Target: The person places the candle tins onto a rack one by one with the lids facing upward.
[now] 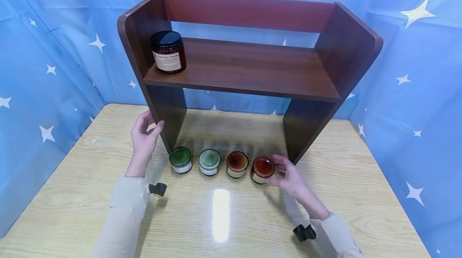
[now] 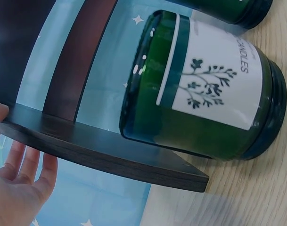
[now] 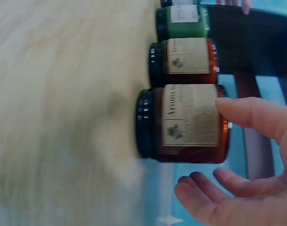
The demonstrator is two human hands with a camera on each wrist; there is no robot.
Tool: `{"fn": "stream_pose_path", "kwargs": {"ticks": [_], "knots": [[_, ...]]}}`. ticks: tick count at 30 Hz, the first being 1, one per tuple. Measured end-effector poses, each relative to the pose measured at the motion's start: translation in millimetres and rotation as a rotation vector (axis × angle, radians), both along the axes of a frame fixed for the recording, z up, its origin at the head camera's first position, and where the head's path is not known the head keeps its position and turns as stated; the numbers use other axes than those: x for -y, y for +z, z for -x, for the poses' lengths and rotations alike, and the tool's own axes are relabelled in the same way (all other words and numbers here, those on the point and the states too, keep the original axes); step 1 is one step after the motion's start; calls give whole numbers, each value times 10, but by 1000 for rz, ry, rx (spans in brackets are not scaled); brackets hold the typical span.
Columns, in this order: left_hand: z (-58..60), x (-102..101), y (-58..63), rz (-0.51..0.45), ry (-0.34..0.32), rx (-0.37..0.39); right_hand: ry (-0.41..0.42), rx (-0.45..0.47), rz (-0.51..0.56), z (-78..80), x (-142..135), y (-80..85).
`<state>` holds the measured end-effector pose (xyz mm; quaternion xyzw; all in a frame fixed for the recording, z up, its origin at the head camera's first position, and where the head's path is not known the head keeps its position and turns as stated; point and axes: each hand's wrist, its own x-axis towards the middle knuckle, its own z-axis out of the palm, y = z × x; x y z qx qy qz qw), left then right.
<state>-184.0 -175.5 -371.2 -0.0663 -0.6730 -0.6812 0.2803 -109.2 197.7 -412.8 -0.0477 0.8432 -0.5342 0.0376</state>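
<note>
My left hand (image 1: 144, 136) grips the front edge of the left side panel of a dark brown wooden shelf (image 1: 242, 59), thumb on one face and fingers on the other. A row of glass candle jars stands upside down, black lids against the table: dark green (image 1: 180, 156), light green (image 1: 209, 158), amber-brown (image 1: 237, 162) and reddish amber (image 1: 263, 166). Around the reddish amber jar at the row's right end is my right hand (image 1: 290, 178), fingers spread. In the right wrist view its thumb (image 3: 249, 110) lies at the label's edge, while the other fingers show apart from the glass.
A larger dark red jar (image 1: 168, 51) with a black lid stands upright at the left of the upper board. The shelf's right side panel (image 1: 310, 130) rises just behind my right hand. Blue star-patterned cloth (image 1: 415, 109) surrounds the wooden table (image 1: 180, 222).
</note>
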Motion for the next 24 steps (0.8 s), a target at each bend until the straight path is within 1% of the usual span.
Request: {"fn": "stream_pose_path", "kwargs": {"ticks": [5,7,9,10,12,16,17,18,20,24], "knots": [[24,20,-25,2,-1,-7,12,54,-16,26,-5,-107],[65,43,-79,-2,-5,-6,15,63,-36,33,-3,-143],[107,69,-144,2,-4,-4,14,61,-61,39,3,-179],[105,69,-140,1,-4,1,13,57,-69,47,8,-197],[132,86,-185,2,-1,3,13,47,-65,61,20,-231],[134,91,-192,8,4,9,13,21,-52,84,46,-261],[155,103,-223,8,5,6,13,15,-53,85,51,-263],[158,105,-226,9,5,6,11,9,-64,87,54,-264],[163,107,-227,7,4,9,11,-2,-80,93,56,-272],[161,99,-207,3,-2,12,15,-10,-71,117,48,-308]]}}
